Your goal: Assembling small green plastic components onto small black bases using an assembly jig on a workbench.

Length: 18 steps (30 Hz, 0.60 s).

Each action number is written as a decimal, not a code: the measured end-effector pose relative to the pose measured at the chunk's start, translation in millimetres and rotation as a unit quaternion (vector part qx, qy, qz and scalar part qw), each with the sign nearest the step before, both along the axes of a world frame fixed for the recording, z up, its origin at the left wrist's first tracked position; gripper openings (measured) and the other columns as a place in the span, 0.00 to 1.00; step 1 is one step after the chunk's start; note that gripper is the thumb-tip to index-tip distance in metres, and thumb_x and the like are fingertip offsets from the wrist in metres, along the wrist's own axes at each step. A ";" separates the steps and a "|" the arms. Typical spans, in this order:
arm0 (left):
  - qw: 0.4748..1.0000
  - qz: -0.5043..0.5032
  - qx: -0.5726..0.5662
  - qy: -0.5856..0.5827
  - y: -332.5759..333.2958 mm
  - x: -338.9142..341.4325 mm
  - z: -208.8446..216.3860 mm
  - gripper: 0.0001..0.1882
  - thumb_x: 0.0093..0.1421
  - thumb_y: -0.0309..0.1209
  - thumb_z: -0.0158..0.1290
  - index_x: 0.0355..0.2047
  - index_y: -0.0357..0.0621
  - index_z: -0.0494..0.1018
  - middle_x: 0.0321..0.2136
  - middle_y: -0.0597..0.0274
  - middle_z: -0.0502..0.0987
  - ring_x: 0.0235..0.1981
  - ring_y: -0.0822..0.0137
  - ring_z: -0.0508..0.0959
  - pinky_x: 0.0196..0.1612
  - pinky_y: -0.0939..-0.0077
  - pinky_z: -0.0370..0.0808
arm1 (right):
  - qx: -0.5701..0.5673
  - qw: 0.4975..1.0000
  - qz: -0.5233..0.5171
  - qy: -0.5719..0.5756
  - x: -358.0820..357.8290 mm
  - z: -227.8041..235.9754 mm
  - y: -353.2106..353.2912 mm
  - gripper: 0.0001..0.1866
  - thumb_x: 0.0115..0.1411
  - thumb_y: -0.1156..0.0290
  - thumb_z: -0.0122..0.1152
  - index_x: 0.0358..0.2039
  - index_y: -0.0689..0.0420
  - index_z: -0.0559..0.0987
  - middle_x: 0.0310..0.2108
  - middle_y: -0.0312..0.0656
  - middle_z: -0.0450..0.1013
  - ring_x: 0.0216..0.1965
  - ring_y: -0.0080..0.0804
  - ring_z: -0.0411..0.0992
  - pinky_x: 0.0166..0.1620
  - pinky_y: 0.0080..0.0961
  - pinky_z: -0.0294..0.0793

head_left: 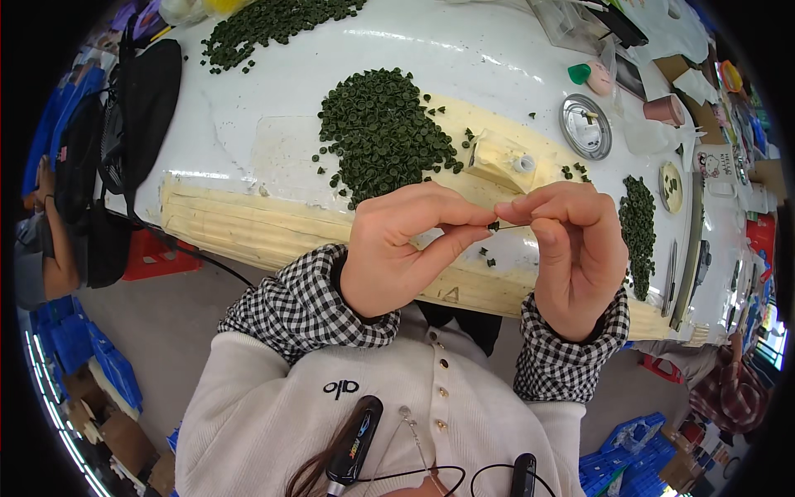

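Observation:
Over the near edge of the table, both hands meet fingertip to fingertip. My left hand [406, 248] pinches a small dark green part [494, 225] between thumb and forefinger; most of it is covered. My right hand [580, 248] is closed in a pinch on a thin dark needle-like piece [515, 227] that runs toward the green part. A large heap of small dark green cup-shaped parts [377, 128] lies just beyond my left hand. Behind the fingertips stands a cream taped block [497, 157] with a short white tube [523, 164] on it.
More green parts form a heap [277, 29] at the far left and a strip [637, 232] at the right. A round metal lid [585, 126] lies far right, near a pink cup [662, 110]. Tweezers [672, 269] rest beside a metal bar [691, 257]. A black bag [153, 108] hangs at the left edge.

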State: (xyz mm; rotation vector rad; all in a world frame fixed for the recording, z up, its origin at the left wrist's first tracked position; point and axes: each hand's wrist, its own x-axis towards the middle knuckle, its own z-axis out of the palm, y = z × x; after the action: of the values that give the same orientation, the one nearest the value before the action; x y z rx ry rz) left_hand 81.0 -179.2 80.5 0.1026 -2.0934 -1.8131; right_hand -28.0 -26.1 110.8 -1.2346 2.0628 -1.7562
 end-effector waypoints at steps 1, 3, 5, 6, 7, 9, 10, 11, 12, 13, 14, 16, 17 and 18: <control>1.000 -0.001 0.000 0.001 0.0 -0.2 0.0 0.10 0.53 0.15 0.60 0.37 0.34 0.79 0.33 0.54 0.81 0.33 0.66 0.80 0.38 0.76 0.75 | 0.001 1.000 0.000 0.006 -0.1 0.3 0.2 0.05 0.60 0.79 0.61 0.34 0.64 0.73 0.31 0.46 0.75 0.31 0.32 0.74 0.35 0.22 0.74; 1.000 -0.002 -0.005 0.003 -0.2 -0.4 -0.3 0.10 0.53 0.15 0.60 0.37 0.34 0.79 0.33 0.54 0.81 0.33 0.65 0.80 0.38 0.76 0.75 | 0.000 1.000 0.001 0.011 0.0 -0.1 -0.2 0.05 0.59 0.79 0.61 0.33 0.64 0.73 0.31 0.46 0.75 0.31 0.32 0.74 0.35 0.23 0.74; 1.000 0.000 -0.008 0.005 -0.4 -0.1 -0.9 0.10 0.53 0.15 0.60 0.37 0.34 0.79 0.32 0.54 0.81 0.33 0.65 0.80 0.38 0.76 0.75 | -0.004 1.000 0.004 0.016 -0.3 -2.0 -0.9 0.05 0.59 0.79 0.62 0.33 0.64 0.73 0.31 0.46 0.75 0.31 0.32 0.74 0.35 0.23 0.74; 1.000 0.001 -0.006 0.006 -0.3 -0.2 -1.3 0.10 0.53 0.15 0.60 0.37 0.34 0.79 0.32 0.54 0.81 0.33 0.65 0.80 0.38 0.76 0.75 | -0.005 1.000 0.005 0.019 -0.4 -2.4 -0.9 0.05 0.59 0.79 0.62 0.33 0.64 0.74 0.31 0.46 0.75 0.31 0.33 0.74 0.35 0.22 0.74; 1.000 0.002 -0.004 0.007 -0.1 -0.1 -1.6 0.10 0.53 0.15 0.60 0.37 0.34 0.79 0.32 0.54 0.81 0.33 0.65 0.80 0.38 0.76 0.75 | -0.004 1.000 0.005 0.020 -0.5 -2.7 -0.9 0.05 0.59 0.79 0.62 0.33 0.64 0.73 0.31 0.46 0.75 0.31 0.33 0.74 0.35 0.23 0.74; 1.000 0.003 -0.005 0.008 0.2 0.1 -1.7 0.10 0.53 0.15 0.60 0.37 0.34 0.79 0.32 0.54 0.81 0.33 0.65 0.80 0.38 0.76 0.75 | -0.002 1.000 0.004 0.024 -0.7 -2.8 -1.1 0.05 0.59 0.79 0.62 0.33 0.64 0.73 0.31 0.46 0.75 0.31 0.33 0.75 0.35 0.23 0.74; 1.000 0.004 -0.006 0.008 0.2 0.2 -1.6 0.10 0.53 0.15 0.60 0.37 0.34 0.79 0.32 0.54 0.81 0.33 0.65 0.80 0.38 0.76 0.75 | 0.000 1.000 0.003 0.017 -0.5 -2.2 -1.1 0.05 0.59 0.79 0.61 0.33 0.65 0.73 0.31 0.46 0.75 0.32 0.32 0.75 0.35 0.22 0.74; 1.000 0.005 -0.007 0.007 0.2 0.4 -1.1 0.10 0.52 0.15 0.60 0.37 0.34 0.79 0.32 0.54 0.81 0.33 0.65 0.80 0.38 0.76 0.75 | 0.002 1.000 0.001 0.011 0.0 -0.9 -1.1 0.05 0.60 0.79 0.61 0.33 0.65 0.73 0.31 0.46 0.75 0.32 0.32 0.75 0.36 0.22 0.74; 1.000 0.005 -0.008 0.006 0.2 0.1 -0.8 0.10 0.52 0.15 0.60 0.37 0.34 0.79 0.32 0.54 0.81 0.33 0.65 0.80 0.38 0.76 0.75 | 0.004 1.000 -0.001 0.005 0.3 0.2 -0.9 0.05 0.60 0.79 0.61 0.33 0.65 0.73 0.31 0.46 0.75 0.32 0.31 0.75 0.37 0.22 0.74; 1.000 0.005 -0.008 0.005 0.2 -0.1 -0.5 0.10 0.52 0.15 0.60 0.37 0.34 0.79 0.32 0.54 0.81 0.33 0.65 0.80 0.38 0.76 0.75 | -0.020 0.999 -0.031 -0.031 1.9 1.4 -2.1 0.05 0.61 0.78 0.60 0.33 0.65 0.73 0.31 0.45 0.75 0.32 0.30 0.75 0.37 0.22 0.74; 1.000 0.006 -0.007 0.002 0.4 -0.1 -0.3 0.10 0.52 0.15 0.60 0.36 0.34 0.79 0.32 0.54 0.81 0.33 0.66 0.80 0.38 0.76 0.75 | -0.043 0.995 -0.061 -0.067 4.3 2.7 -4.4 0.04 0.61 0.78 0.60 0.33 0.65 0.74 0.31 0.45 0.75 0.33 0.29 0.75 0.38 0.21 0.74; 1.000 0.006 -0.006 -0.004 0.8 -0.1 1.3 0.10 0.52 0.15 0.60 0.36 0.34 0.79 0.31 0.55 0.81 0.32 0.66 0.80 0.37 0.77 0.75 | -0.061 0.986 -0.136 -0.078 3.3 4.7 -6.5 0.05 0.63 0.76 0.59 0.33 0.65 0.75 0.30 0.41 0.75 0.33 0.25 0.74 0.40 0.20 0.73; 1.000 0.007 -0.005 -0.003 1.4 -0.4 1.7 0.10 0.52 0.15 0.60 0.36 0.34 0.79 0.31 0.55 0.81 0.32 0.66 0.80 0.37 0.77 0.75 | -0.035 0.987 -0.157 -0.017 -1.6 1.9 -4.9 0.05 0.63 0.76 0.59 0.33 0.65 0.75 0.30 0.41 0.75 0.33 0.25 0.73 0.39 0.20 0.72; 1.000 0.010 -0.005 -0.004 1.8 -0.1 1.9 0.10 0.52 0.15 0.60 0.36 0.34 0.79 0.30 0.55 0.81 0.32 0.67 0.80 0.37 0.77 0.75 | -0.010 0.984 -0.175 0.042 -8.4 -3.6 -2.7 0.05 0.62 0.76 0.60 0.33 0.65 0.75 0.29 0.41 0.74 0.33 0.25 0.73 0.39 0.20 0.72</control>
State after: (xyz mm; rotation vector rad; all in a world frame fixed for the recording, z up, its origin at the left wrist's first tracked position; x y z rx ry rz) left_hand 80.9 -177.5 82.4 0.1271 -2.0998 -1.7936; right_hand -36.4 -28.8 107.2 -1.0156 2.4395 -1.8965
